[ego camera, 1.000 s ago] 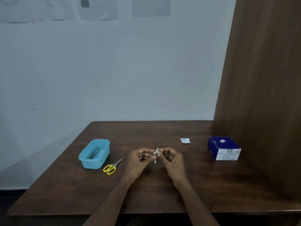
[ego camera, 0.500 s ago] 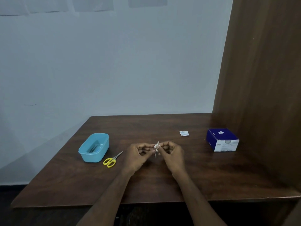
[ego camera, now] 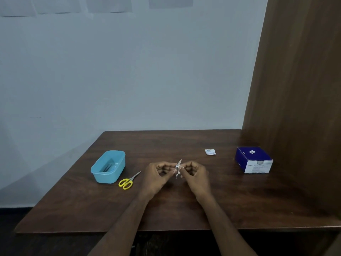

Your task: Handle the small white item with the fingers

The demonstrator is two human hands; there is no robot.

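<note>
In the head view, my left hand (ego camera: 156, 174) and my right hand (ego camera: 195, 173) are together above the middle of the table (ego camera: 184, 209), and both pinch the same small packet (ego camera: 178, 168) between thumb and fingertips. The fingers of each hand are curled around it, so neither hand is free. The packet is held in the air between my hands, a little above the wood, and one white corner of it stands up like an opened flap; I think I am tearing or peeling it, but it is too small to tell how far it is open. Compared with one second ago, my hands keep almost the same grip and the same place between the scissors (ego camera: 129, 180) and the box (ego camera: 253, 159), and the packet looks only slightly more turned. What changed most is my head: it tilts a little down, so the table appears higher in the picture. For the work this means the opening is still going on and is not finished. The scissors lie near my left hand, beside the blue tub (ego camera: 108, 167), and a second packet (ego camera: 210, 152) lies flat on the table, apart from my right hand.
</note>
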